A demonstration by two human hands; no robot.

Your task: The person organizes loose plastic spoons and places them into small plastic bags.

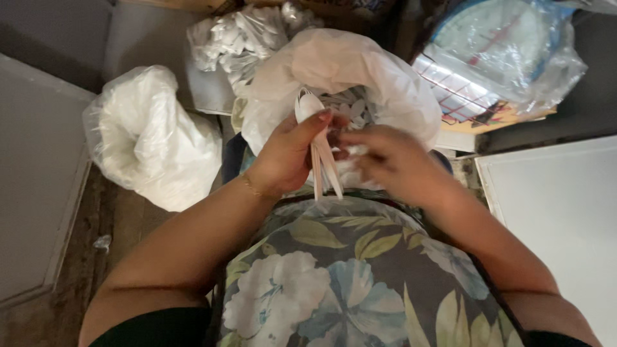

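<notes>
Two bags crowd in — left hand (289, 154) grips spoons (319, 151), right hand's (392, 160) grasp unclear.

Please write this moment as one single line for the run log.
left hand: holds white plastic spoons | right hand: at open white bag, blurred | second white bag: left side

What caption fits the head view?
Left hand grips white plastic spoons; right hand reaches over open white plastic bag.

Clear-wrapped round package (508, 48) top right, white bags (154, 138)
</notes>
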